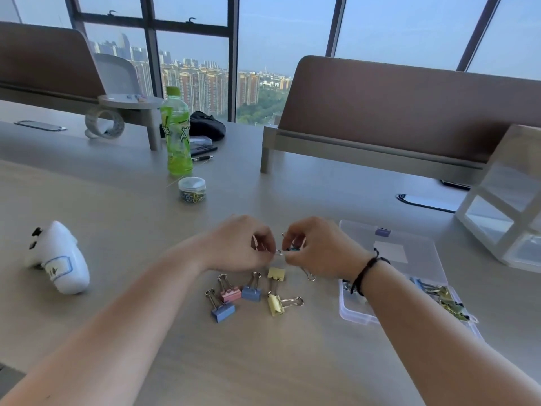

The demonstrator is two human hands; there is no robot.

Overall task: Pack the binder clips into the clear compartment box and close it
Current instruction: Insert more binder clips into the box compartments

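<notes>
**Both hands busy on one clip, box waiting off to the side**

So here we've got both hands meeting over the counter (117,288). Our left hand (237,244) has its fingers curled in, pinching the wire handle of a small teal clip (291,248), and our right hand (319,247) is pinched onto the same clip from the other side. Another wire handle pokes out under the right hand, but we can't tell which clip it belongs to.

Just below the hands, nearer to us, the loose binder clips (251,293) lie scattered: a pink one, two blue ones and two yellow ones, some touching each other.

The clear box (354,313) lies to the right of the right hand, partly hidden under that wrist, which wears a black cord bracelet (364,272). Its lid is open, and gold clips (445,298) lie in a compartment on its far right side.

Beyond the hands there's a little round jar of paper clips (192,189) and a green drink bottle (176,133). Well to the left of the left hand lies a white game controller (63,259).
</notes>
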